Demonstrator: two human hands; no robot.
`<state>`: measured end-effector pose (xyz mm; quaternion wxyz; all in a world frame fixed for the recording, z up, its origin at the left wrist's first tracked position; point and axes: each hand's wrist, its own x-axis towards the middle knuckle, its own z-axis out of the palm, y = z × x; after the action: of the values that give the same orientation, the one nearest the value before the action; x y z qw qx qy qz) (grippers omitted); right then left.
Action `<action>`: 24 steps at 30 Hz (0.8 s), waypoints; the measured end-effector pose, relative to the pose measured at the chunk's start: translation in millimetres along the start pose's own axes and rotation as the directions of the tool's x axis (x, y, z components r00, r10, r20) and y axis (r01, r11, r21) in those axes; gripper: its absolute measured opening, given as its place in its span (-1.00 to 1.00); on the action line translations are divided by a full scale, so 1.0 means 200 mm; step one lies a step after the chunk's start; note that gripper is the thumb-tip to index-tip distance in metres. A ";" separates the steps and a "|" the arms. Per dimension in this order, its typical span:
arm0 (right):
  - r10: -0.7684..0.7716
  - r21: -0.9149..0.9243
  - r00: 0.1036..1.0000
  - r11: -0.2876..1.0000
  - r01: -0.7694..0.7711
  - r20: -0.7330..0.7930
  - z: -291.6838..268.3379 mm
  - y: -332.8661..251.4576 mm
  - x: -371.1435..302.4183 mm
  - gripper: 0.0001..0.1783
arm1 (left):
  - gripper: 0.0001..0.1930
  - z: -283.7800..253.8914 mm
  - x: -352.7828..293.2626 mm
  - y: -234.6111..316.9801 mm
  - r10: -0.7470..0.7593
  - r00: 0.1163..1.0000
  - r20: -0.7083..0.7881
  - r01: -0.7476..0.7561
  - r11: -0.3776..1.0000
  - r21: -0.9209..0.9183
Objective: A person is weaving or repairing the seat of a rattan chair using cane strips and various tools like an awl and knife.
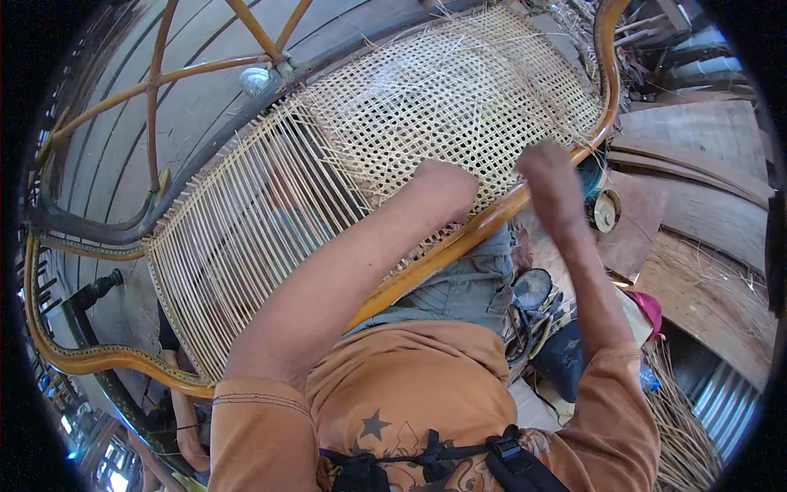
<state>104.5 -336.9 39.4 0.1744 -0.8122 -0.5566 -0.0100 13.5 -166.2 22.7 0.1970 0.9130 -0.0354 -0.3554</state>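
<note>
A long wooden seat frame (490,215) lies across my lap, varnished yellow-brown with curved ends. Woven cane webbing (410,90) with an open mesh fills its right part. To the left, parallel cane strands (238,221) run in one direction with gaps between them. My left hand (447,187) is curled over the webbing close to the near rail, its fingertips hidden from view. Also curled, my right hand (545,164) is above the webbing's near right edge, slightly blurred. Whatever thin strand either hand may grip cannot be made out.
Loose strand ends stick out along the webbing's far edge. A round tin-like object (605,211) sits beyond my right forearm, near wooden boards (697,148). A bundle of cane (680,410) lies at lower right. Another person's arm (187,426) shows at lower left.
</note>
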 end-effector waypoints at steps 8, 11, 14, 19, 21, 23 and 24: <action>0.453 0.328 0.866 0.801 -0.500 0.213 -0.06 -0.20 0.01 -0.85 | -0.68 -0.03 0.04 -0.02 0.023 0.998 0.065 -0.023 1.000 -0.010; 0.404 0.378 0.903 0.821 -0.427 0.145 0.11 -0.25 -0.16 -0.87 | -0.68 -0.05 0.01 -0.02 0.032 0.999 0.041 -0.030 0.998 -0.053; 0.340 0.368 0.928 0.852 -0.372 0.152 0.21 -0.29 -0.20 -0.89 | -0.71 -0.04 0.02 -0.05 0.012 0.997 0.083 -0.005 0.996 -0.091; 0.378 0.370 0.905 0.826 -0.426 0.197 0.22 -0.32 -0.21 -0.91 | -0.72 -0.02 0.06 -0.08 0.048 0.988 0.150 -0.020 0.984 -0.178; 0.330 0.365 0.921 0.847 -0.385 0.206 0.24 -0.33 -0.21 -0.90 | -0.74 -0.01 0.06 -0.14 0.027 0.987 0.160 0.017 0.964 -0.265; 0.338 0.356 0.919 0.849 -0.390 0.202 0.24 -0.33 -0.21 -0.90 | -0.72 -0.05 0.00 -0.19 0.039 0.996 0.075 -0.009 0.933 -0.360; 0.346 0.348 0.918 0.850 -0.394 0.194 0.23 -0.33 -0.21 -0.90 | -0.72 -0.06 -0.05 -0.21 0.044 0.996 0.075 -0.014 0.935 -0.356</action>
<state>21.0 -340.4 4.3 0.2921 -0.8538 -0.3904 0.1824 11.6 -120.8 20.9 0.3621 0.8467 0.0078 -0.3899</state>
